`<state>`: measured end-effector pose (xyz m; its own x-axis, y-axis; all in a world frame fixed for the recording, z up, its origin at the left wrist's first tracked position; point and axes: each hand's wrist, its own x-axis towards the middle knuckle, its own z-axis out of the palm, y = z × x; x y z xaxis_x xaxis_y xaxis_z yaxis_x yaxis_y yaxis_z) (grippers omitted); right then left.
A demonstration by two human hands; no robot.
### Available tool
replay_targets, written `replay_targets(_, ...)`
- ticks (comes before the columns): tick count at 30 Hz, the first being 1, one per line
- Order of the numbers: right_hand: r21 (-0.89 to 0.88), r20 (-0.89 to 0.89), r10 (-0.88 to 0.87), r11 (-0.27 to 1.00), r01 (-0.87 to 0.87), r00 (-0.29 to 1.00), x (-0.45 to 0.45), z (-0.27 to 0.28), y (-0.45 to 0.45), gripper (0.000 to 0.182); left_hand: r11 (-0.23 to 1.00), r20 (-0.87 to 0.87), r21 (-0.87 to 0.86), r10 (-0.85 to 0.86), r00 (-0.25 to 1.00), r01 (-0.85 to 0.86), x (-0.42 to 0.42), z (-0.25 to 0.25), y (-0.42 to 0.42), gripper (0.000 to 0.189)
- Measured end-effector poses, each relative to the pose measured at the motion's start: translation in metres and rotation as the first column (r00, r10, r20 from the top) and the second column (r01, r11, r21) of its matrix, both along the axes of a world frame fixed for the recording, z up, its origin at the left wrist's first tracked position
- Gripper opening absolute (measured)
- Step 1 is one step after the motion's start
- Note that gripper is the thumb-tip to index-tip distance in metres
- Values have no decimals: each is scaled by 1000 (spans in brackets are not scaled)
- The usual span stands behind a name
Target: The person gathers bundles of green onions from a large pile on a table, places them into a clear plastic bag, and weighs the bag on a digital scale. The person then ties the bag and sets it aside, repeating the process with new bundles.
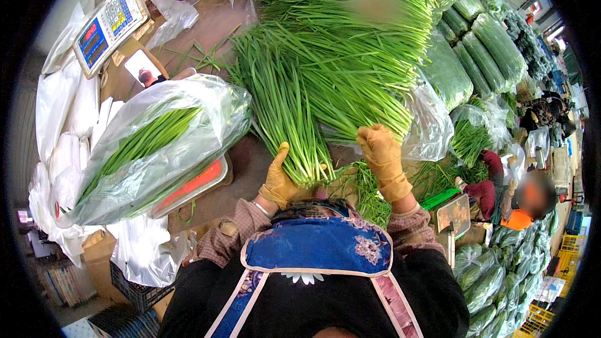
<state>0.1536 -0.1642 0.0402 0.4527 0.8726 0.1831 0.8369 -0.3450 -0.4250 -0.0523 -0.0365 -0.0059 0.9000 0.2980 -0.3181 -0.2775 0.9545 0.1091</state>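
My left hand (280,176), in a tan glove, grips the stem end of a thick bundle of garlic chives (281,108), thumb up along its side. The leaves of the bundle fan away from me over the worktable (244,169). My right hand (384,164), gloved alike, is curled into a fist at the pale cut ends of a large chive pile (347,65), with stems at its fingers. The grip itself is partly hidden. Loose chive scraps (368,192) lie between my hands, close to my apron (319,246).
At left, a clear plastic bag of chives (155,136) rests on a red-topped scale platform (192,188). Behind it stand a phone (143,68) and a scale display (110,28). Bagged greens (488,51) are stacked at right, where a seated person (497,192) is nearby.
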Motion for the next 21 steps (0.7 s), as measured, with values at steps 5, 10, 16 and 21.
replay_targets(5,285,-341,11,954,92,940,-24,-49,-1,22,1000,-34,17,-16,999,17,-10,3,-1,51)
replay_targets(10,110,-626,-43,984,143,779,-31,-41,6,32,1000,-13,11,8,1000,-8,-16,8,0,49)
replay_targets(16,349,-243,-11,932,98,970,-39,-51,17,29,998,-51,56,21,998,-18,-20,7,3,52)
replay_targets(21,83,-63,254,965,-249,965,-58,-26,13,25,999,-29,39,11,1000,-10,-25,-1,6,53)
